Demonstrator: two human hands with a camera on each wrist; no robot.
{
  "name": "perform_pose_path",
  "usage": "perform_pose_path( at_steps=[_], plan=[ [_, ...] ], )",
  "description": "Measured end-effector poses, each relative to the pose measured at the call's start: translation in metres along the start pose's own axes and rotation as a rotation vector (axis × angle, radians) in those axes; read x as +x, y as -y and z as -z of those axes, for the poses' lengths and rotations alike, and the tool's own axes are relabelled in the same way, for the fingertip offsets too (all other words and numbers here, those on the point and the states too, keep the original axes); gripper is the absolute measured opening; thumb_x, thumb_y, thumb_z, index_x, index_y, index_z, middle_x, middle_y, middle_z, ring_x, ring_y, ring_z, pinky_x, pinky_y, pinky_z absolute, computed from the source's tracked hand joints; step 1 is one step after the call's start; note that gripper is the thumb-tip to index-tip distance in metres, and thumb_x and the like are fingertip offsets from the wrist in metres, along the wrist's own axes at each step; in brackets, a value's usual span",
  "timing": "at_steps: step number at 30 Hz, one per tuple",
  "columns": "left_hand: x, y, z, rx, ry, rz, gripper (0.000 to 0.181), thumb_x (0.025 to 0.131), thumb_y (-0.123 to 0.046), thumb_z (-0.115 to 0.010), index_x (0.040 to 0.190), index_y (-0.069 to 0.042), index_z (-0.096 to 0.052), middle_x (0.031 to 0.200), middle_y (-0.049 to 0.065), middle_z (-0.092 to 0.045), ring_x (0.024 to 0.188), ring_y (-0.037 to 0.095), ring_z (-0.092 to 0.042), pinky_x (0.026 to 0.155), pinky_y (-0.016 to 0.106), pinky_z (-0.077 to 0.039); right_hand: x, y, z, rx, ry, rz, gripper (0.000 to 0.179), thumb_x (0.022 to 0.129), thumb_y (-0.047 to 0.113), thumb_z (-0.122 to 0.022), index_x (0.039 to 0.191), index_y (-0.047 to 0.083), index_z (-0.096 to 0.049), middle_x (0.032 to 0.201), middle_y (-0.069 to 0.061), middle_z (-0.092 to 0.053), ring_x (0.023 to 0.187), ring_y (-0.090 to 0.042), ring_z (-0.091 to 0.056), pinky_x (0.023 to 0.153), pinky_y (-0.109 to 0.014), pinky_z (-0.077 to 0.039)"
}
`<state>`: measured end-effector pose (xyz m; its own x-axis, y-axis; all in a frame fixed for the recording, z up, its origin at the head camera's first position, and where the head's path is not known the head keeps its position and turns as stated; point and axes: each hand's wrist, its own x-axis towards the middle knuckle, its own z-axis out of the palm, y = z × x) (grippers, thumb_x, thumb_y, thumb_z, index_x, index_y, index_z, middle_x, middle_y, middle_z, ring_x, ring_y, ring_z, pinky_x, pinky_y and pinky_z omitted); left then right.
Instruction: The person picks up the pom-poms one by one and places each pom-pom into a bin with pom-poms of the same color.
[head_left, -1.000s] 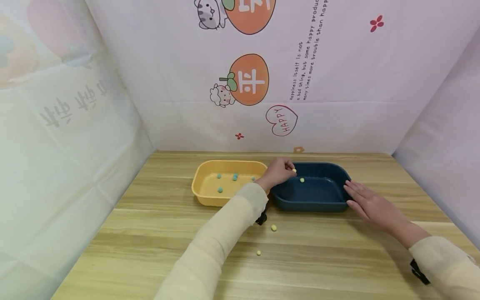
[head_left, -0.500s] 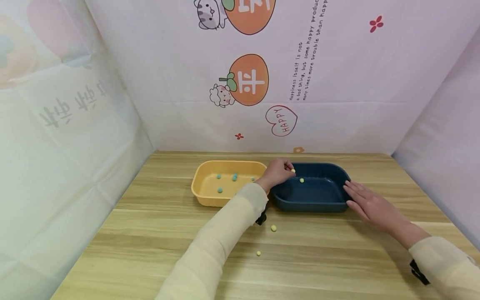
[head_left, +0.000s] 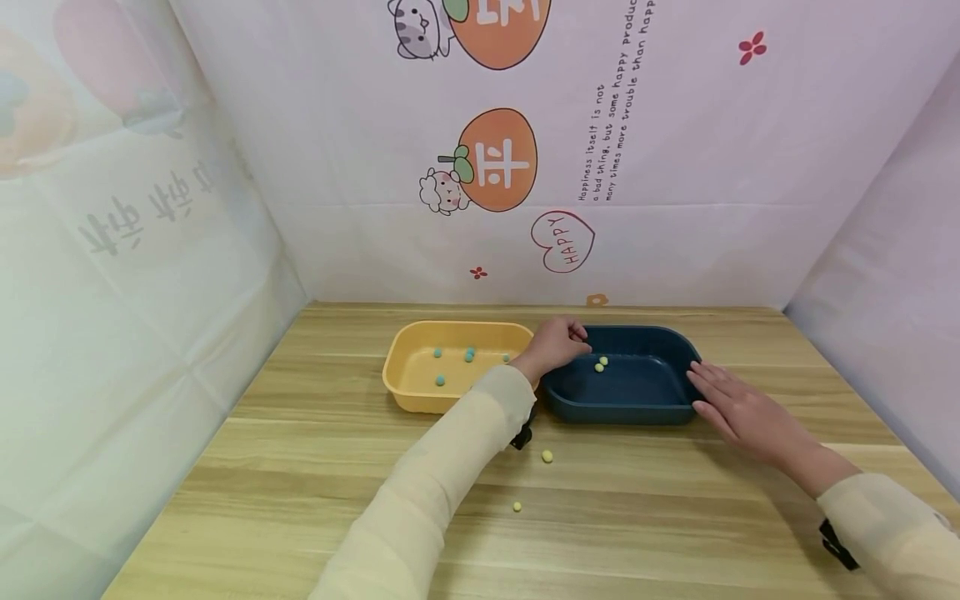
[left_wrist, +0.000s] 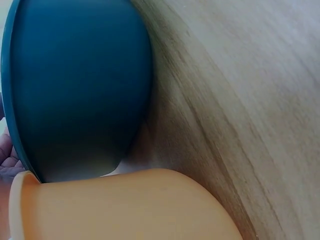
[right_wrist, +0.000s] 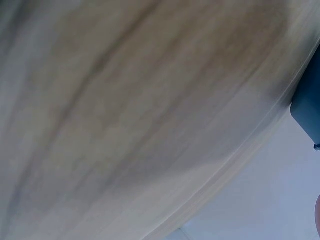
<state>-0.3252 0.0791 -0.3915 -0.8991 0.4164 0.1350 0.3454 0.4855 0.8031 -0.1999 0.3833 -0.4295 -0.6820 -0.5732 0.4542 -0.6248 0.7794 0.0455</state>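
My left hand (head_left: 557, 343) hovers over the left end of the navy blue tray (head_left: 622, 412), its fingers loosely bent with no ball visible between them. Two small yellow balls lie close together on that tray's floor, a farther ball (head_left: 603, 361) and a nearer ball (head_left: 599, 367). The straight fingers of my right hand (head_left: 738, 408) rest against the tray's right end. Under my left wrist stands a yellow tray (head_left: 420, 402) with several small blue balls (head_left: 440, 381). In the left wrist view, part of the left hand (left_wrist: 7, 152) shows behind the tray rims.
On the wooden table (head_left: 300, 475), a yellow ball (head_left: 547, 457) lies in front of the trays and a smaller yellow ball (head_left: 517, 507) lies nearer me. The two trays stand side by side. A printed white cloth (head_left: 360, 167) hangs behind and at both sides.
The yellow ball that my left fingertips pinched has dropped into the navy tray beside the other one. The left fingers have let go; my right hand has not moved.
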Motion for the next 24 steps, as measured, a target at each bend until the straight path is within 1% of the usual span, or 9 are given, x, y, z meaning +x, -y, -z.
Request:
perform_pose_path(
  at_steps=[3,6,12,15,19,22,24],
  plan=[
    [0.000,0.001,0.001,-0.005,0.005,-0.007,0.011,0.089,-0.011,-0.072,0.096,-0.006,-0.066,0.083,-0.002,-0.060,0.075,0.013,-0.056,0.066,0.019,-0.049,0.000,0.000,0.000,-0.001,0.005,0.003,0.047,0.100,0.021,-0.055,0.136,-0.010,-0.050,0.141,-0.026,-0.046,0.141,-0.028,-0.030,0.115,-0.020,-0.006],
    [0.000,0.002,0.002,-0.010,0.012,-0.027,0.011,0.089,-0.012,-0.072,0.096,-0.007,-0.065,0.083,-0.003,-0.060,0.075,0.013,-0.056,0.066,0.019,-0.049,0.000,0.000,0.000,0.003,0.004,0.002,0.048,0.100,0.021,-0.056,0.136,-0.009,-0.050,0.141,-0.026,-0.046,0.141,-0.027,-0.030,0.115,-0.020,-0.007],
    [-0.002,-0.002,0.010,0.024,0.026,-0.053,0.012,0.088,-0.013,-0.074,0.095,-0.009,-0.065,0.083,-0.004,-0.060,0.075,0.012,-0.057,0.065,0.018,-0.049,0.000,0.001,0.000,0.011,0.003,-0.014,0.048,0.099,0.022,-0.057,0.136,-0.008,-0.050,0.140,-0.026,-0.047,0.139,-0.031,-0.034,0.114,-0.018,-0.007],
    [-0.005,-0.006,0.016,0.046,0.030,-0.067,0.013,0.088,-0.013,-0.074,0.096,-0.007,-0.065,0.084,-0.003,-0.060,0.076,0.011,-0.057,0.065,0.018,-0.049,0.000,0.000,-0.001,0.014,0.001,-0.012,0.048,0.099,0.021,-0.056,0.136,-0.009,-0.050,0.141,-0.027,-0.046,0.139,-0.031,-0.033,0.114,-0.018,-0.006],
    [-0.011,-0.009,0.025,0.063,0.049,-0.098,0.020,0.088,-0.014,-0.074,0.102,-0.002,-0.067,0.085,-0.003,-0.061,0.077,0.011,-0.057,0.067,0.017,-0.049,0.000,-0.001,-0.001,0.015,-0.004,0.002,0.047,0.099,0.020,-0.056,0.136,-0.009,-0.049,0.141,-0.027,-0.046,0.140,-0.031,-0.032,0.115,-0.020,-0.007],
    [-0.018,-0.011,0.033,0.052,0.071,-0.125,0.022,0.089,-0.013,-0.073,0.104,0.000,-0.067,0.086,-0.001,-0.061,0.079,0.012,-0.057,0.068,0.017,-0.050,0.000,-0.002,-0.001,0.015,-0.009,0.007,0.047,0.099,0.021,-0.056,0.136,-0.009,-0.050,0.141,-0.027,-0.046,0.139,-0.031,-0.033,0.115,-0.020,-0.007],
    [-0.025,-0.013,0.038,0.043,0.081,-0.142,0.019,0.088,-0.013,-0.074,0.102,-0.001,-0.067,0.086,-0.001,-0.061,0.079,0.012,-0.057,0.069,0.017,-0.050,-0.001,-0.001,-0.002,0.020,-0.010,0.008,0.047,0.100,0.021,-0.056,0.136,-0.009,-0.050,0.141,-0.027,-0.046,0.140,-0.030,-0.032,0.115,-0.020,-0.007]
  ],
)
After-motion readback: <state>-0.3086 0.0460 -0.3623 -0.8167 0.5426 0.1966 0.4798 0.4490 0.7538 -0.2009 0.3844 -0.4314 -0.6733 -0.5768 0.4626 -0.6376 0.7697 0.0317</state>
